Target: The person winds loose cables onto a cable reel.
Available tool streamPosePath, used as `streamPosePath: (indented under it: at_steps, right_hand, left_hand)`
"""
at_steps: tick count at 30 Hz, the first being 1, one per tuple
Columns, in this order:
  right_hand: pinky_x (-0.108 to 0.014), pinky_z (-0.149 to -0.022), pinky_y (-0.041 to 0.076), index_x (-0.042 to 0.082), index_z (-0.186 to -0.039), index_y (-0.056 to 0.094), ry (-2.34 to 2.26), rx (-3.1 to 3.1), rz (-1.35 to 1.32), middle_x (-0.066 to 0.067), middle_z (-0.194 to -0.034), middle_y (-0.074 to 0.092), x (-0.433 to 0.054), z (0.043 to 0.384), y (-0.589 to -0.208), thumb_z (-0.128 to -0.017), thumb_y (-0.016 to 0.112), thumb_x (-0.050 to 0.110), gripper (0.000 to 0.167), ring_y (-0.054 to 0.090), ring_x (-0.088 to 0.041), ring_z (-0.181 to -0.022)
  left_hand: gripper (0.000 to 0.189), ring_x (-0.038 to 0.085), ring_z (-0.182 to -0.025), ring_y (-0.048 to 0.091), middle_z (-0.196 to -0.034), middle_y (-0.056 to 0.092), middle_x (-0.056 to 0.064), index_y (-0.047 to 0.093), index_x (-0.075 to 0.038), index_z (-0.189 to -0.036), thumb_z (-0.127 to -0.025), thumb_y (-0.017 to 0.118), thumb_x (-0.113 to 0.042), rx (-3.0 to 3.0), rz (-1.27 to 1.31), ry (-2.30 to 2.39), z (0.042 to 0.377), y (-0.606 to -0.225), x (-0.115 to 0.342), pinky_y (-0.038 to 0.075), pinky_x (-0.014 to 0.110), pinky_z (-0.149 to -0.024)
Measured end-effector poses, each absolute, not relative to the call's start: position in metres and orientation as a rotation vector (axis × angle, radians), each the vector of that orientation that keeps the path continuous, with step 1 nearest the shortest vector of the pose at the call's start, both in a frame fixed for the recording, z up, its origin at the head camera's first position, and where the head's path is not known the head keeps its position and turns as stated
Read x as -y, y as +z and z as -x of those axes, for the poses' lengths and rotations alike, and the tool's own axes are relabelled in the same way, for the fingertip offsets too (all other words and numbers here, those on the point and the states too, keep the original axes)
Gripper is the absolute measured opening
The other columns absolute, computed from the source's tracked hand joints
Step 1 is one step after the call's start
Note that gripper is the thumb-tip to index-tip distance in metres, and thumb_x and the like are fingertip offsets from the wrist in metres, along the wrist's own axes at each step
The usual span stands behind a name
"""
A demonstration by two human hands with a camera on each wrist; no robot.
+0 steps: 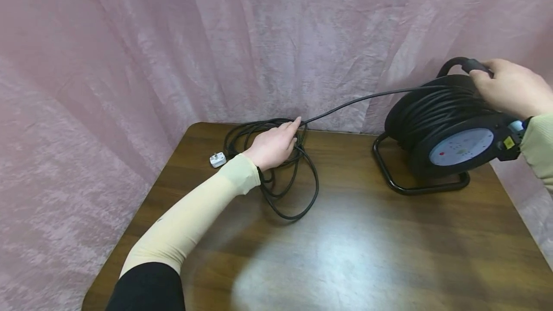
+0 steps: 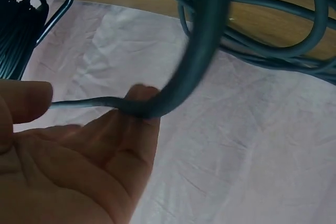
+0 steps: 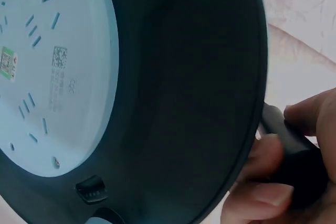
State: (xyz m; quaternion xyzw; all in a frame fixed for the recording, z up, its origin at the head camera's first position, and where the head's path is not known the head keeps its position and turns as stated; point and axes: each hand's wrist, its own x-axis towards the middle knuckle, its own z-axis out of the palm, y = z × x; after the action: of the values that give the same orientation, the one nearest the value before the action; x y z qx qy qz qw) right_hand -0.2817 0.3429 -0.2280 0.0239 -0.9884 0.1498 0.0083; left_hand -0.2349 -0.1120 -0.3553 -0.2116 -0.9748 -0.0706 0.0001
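Note:
Black cable (image 1: 376, 96) stretches from the wound cable reel (image 1: 432, 109) on the right to my left hand (image 1: 273, 145), above the far left of the table. In the left wrist view, the cable (image 2: 184, 72) lies across the nearly straight fingers (image 2: 137, 140) of that hand, while the thumb (image 2: 26, 100) stands apart from them. Below this hand are loose cable loops (image 1: 317, 176), with a white plug (image 1: 218, 160) beside them. My right hand (image 1: 514, 85) grips the reel's black handle (image 3: 296, 156), fingers curled round it. The reel's pale socket face (image 3: 63, 77) fills much of the right wrist view.
A brown wooden table (image 1: 345, 244) carries the cable and the reel's tubular stand (image 1: 421, 190), which sits near the right back edge. Pink curtain (image 1: 276, 37) hangs behind and to the left, close to the table's back edge.

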Motion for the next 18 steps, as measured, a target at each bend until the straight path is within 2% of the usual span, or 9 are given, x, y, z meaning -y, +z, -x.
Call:
streamPosePath:
  at_steps: [3, 5, 7, 10, 15, 18]
  right_hand:
    - [-0.06, -0.072, 0.041, -0.015, -0.131, 0.045, 0.459, 3.074, -0.063, -0.034, -0.093, 0.061, -0.344, 0.283, -0.229, -0.108, 0.03, 0.042, 0.063, 0.054, -0.051, -0.088]
    - [-0.062, -0.075, 0.041, -0.014, -0.134, 0.046, 0.448, 3.067, -0.057, -0.037, -0.102, 0.061, -0.343, 0.283, -0.23, -0.107, 0.032, 0.044, 0.065, 0.053, -0.053, -0.093]
    - [-0.066, -0.079, 0.041, -0.013, -0.139, 0.045, 0.442, 3.064, -0.048, -0.041, -0.114, 0.057, -0.342, 0.284, -0.23, -0.106, 0.033, 0.046, 0.068, 0.051, -0.056, -0.1]
    - [-0.073, -0.091, 0.036, -0.015, -0.149, 0.032, 0.469, 3.072, -0.025, -0.047, -0.134, 0.043, -0.341, 0.286, -0.23, -0.107, 0.031, 0.045, 0.074, 0.043, -0.061, -0.114]
    - [-0.076, -0.096, 0.032, -0.015, -0.152, 0.026, 0.527, 3.064, 0.001, -0.047, -0.142, 0.036, -0.343, 0.284, -0.232, -0.108, 0.03, 0.044, 0.074, 0.038, -0.064, -0.121]
    - [-0.077, -0.098, 0.031, -0.014, -0.154, 0.024, 0.549, 3.065, 0.01, -0.046, -0.146, 0.033, -0.343, 0.283, -0.232, -0.108, 0.03, 0.045, 0.075, 0.036, -0.065, -0.125]
  left_hand:
    - [0.053, 0.023, -0.092, 0.068, -0.133, 0.063, 0.012, 0.031, -0.007, -0.161, -0.111, 0.046, -0.02, 3.091, 0.627, -0.224, 0.237, -0.357, 0.115, 0.056, 0.037, -0.071]
    - [0.048, 0.02, -0.084, 0.066, -0.124, 0.066, 0.012, 0.039, -0.006, -0.157, -0.11, 0.046, -0.016, 3.114, 0.598, -0.212, 0.239, -0.359, 0.118, 0.055, 0.035, -0.066]
    - [0.041, 0.02, -0.088, 0.067, -0.121, 0.068, 0.012, 0.049, -0.007, -0.15, -0.109, 0.046, -0.013, 3.127, 0.57, -0.181, 0.239, -0.36, 0.122, 0.056, 0.036, -0.066]
    - [0.033, 0.019, -0.09, 0.067, -0.115, 0.07, 0.009, 0.06, -0.009, -0.138, -0.108, 0.046, -0.011, 3.139, 0.536, -0.171, 0.24, -0.362, 0.127, 0.057, 0.037, -0.068]
    - [0.029, 0.017, -0.072, 0.062, -0.098, 0.072, 0.004, 0.066, -0.011, -0.13, -0.109, 0.045, -0.013, 3.144, 0.545, -0.224, 0.238, -0.362, 0.132, 0.055, 0.034, -0.062]
    - [0.03, 0.016, -0.069, 0.059, -0.094, 0.071, 0.002, 0.066, -0.012, -0.129, -0.11, 0.044, -0.014, 3.15, 0.555, -0.242, 0.238, -0.361, 0.135, 0.053, 0.032, -0.061]
